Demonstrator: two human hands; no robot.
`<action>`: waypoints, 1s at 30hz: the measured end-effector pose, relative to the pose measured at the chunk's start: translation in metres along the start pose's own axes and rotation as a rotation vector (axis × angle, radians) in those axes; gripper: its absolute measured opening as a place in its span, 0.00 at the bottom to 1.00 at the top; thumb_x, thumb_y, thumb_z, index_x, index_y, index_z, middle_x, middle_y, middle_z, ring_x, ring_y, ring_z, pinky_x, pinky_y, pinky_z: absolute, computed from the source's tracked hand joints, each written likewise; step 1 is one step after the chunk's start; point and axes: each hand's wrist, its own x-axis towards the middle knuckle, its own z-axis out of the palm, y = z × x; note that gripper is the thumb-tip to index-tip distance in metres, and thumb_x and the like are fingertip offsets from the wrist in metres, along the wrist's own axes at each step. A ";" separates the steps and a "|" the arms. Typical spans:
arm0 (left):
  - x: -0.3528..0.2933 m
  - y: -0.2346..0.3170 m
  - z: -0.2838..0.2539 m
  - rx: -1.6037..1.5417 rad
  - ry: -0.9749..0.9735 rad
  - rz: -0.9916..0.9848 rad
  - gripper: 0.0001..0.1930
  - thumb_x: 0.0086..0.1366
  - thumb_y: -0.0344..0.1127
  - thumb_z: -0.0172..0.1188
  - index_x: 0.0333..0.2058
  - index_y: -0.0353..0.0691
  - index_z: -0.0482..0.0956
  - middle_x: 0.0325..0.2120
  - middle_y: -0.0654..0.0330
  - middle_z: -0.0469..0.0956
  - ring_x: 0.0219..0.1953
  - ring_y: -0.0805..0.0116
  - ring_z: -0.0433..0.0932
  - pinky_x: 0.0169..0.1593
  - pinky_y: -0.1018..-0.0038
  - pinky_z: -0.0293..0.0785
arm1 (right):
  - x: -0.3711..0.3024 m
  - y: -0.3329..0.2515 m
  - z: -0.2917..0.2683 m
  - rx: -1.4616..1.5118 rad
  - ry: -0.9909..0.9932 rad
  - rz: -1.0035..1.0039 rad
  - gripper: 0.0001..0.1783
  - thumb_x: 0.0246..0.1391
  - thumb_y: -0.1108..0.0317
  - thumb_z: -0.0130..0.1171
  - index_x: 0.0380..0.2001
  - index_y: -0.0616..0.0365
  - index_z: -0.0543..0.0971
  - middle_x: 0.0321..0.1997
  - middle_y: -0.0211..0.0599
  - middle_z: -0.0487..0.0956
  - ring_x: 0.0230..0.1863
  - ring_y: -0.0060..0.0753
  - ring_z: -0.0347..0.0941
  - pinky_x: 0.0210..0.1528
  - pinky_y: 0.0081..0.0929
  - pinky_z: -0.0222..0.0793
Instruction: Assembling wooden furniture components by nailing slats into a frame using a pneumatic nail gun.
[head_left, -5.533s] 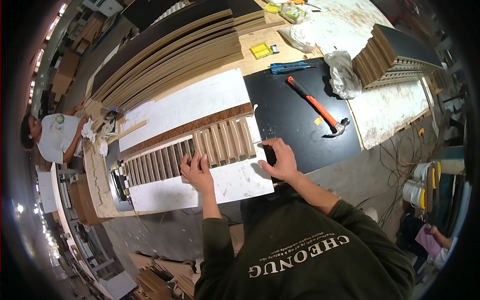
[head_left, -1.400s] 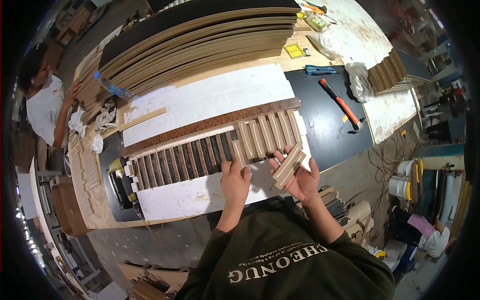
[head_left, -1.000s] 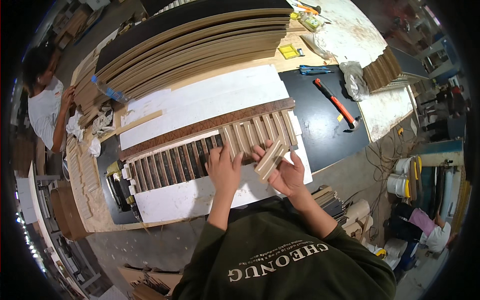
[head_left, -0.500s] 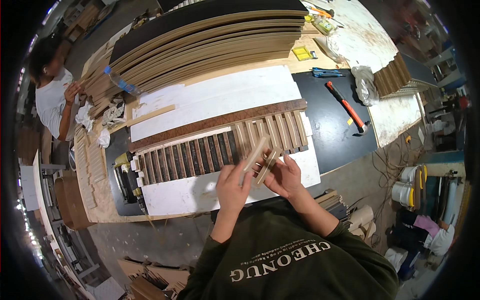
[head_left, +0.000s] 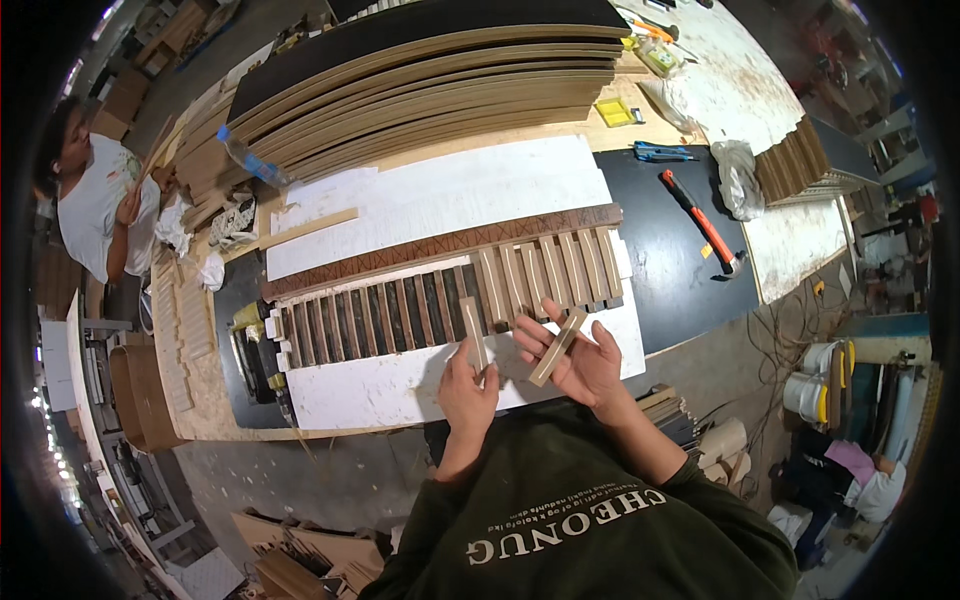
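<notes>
Between the thumb and fingers of my left hand (head_left: 468, 400) is a short wooden strip (head_left: 471, 318) with a pale line down its face, its upper end over the row of slats. My right hand (head_left: 592, 368), palm up, bears a second wooden strip (head_left: 550, 358), tilted across its spread fingers, also with a pale line. Just beyond both hands lies a slotted wooden jig (head_left: 590, 217). Similar lined strips (head_left: 555, 262) lie side by side at its right; dark slots between brown dividers (head_left: 380, 313) show at its left.
White boards (head_left: 330, 395) lie under the jig. A cordless drill (head_left: 250, 325) is at the left, a claw hammer (head_left: 697, 215) and blue cutter (head_left: 664, 152) at the right. Stacked panels (head_left: 420, 90) stand behind. Another person (head_left: 95, 205) works at the far left.
My hands have moved apart. The left hand's strip has swung more upright and away from the right hand's strip, while my right hand has opened out and shifted rightward.
</notes>
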 end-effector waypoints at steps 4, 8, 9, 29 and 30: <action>-0.004 0.004 -0.002 0.028 -0.092 -0.001 0.28 0.53 0.37 0.62 0.54 0.43 0.69 0.31 0.51 0.74 0.33 0.49 0.75 0.37 0.57 0.71 | -0.003 -0.004 -0.003 0.012 0.001 -0.023 0.42 0.55 0.40 0.48 0.66 0.52 0.54 0.67 0.54 0.56 0.68 0.51 0.53 0.65 0.43 0.53; 0.002 0.004 0.002 0.088 -0.020 0.104 0.27 0.54 0.38 0.62 0.54 0.43 0.70 0.32 0.50 0.73 0.34 0.47 0.75 0.38 0.57 0.71 | -0.003 -0.006 -0.001 0.041 0.025 -0.019 0.41 0.55 0.41 0.48 0.67 0.50 0.54 0.68 0.55 0.54 0.69 0.51 0.52 0.66 0.43 0.52; 0.005 0.006 0.003 0.094 -0.050 0.085 0.27 0.55 0.39 0.62 0.54 0.42 0.70 0.33 0.50 0.73 0.35 0.47 0.75 0.38 0.57 0.72 | -0.003 -0.006 -0.001 0.042 0.027 -0.019 0.41 0.55 0.41 0.48 0.67 0.50 0.54 0.68 0.55 0.54 0.69 0.51 0.52 0.66 0.43 0.52; 0.062 0.039 -0.039 0.134 -0.396 0.021 0.35 0.53 0.46 0.66 0.59 0.44 0.67 0.20 0.55 0.77 0.23 0.55 0.77 0.30 0.66 0.72 | 0.015 0.002 0.009 0.007 0.052 -0.032 0.42 0.53 0.40 0.50 0.66 0.51 0.56 0.68 0.56 0.54 0.67 0.52 0.54 0.64 0.43 0.55; 0.055 0.040 -0.037 0.119 -0.421 0.049 0.35 0.53 0.46 0.66 0.59 0.44 0.67 0.20 0.55 0.77 0.23 0.55 0.77 0.30 0.66 0.72 | 0.016 0.004 0.007 -0.003 0.067 -0.068 0.42 0.53 0.40 0.50 0.66 0.51 0.56 0.68 0.56 0.54 0.67 0.52 0.54 0.64 0.43 0.55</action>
